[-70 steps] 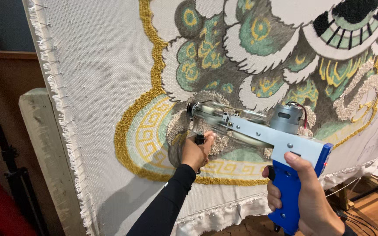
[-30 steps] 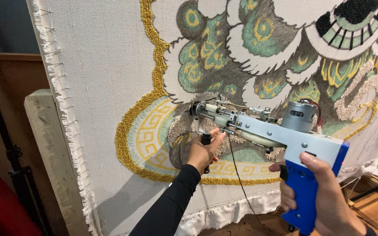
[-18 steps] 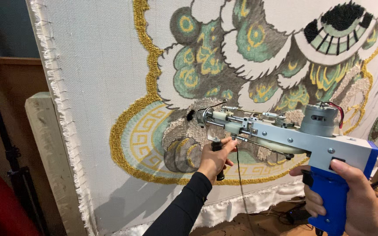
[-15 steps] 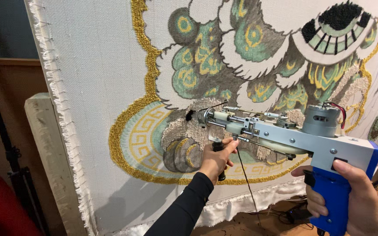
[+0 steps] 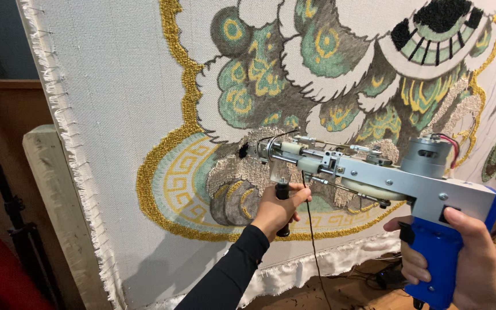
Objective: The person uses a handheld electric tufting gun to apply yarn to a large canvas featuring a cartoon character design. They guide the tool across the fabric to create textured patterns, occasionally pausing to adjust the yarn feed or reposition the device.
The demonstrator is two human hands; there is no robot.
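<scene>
From the head camera, the tufting gun [image 5: 368, 178] lies almost level, with its long axis running from lower right to the left and its needle end touching the stretched cloth [image 5: 121, 115]. The left hand [image 5: 279, 209] is closed around the black front handle, nearer to the cloth. The right hand [image 5: 466, 258] is clamped on the blue grip, well apart from the left.

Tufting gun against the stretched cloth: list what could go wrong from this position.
1. The dark yarn hangs loose beside the left hand on the front handle; it could snag.
2. The tufting gun has its tip at a finished grey patch; a drift might mar neighbouring gold lines.
3. The right hand carries the blue grip low, which may tilt the needle.
</scene>
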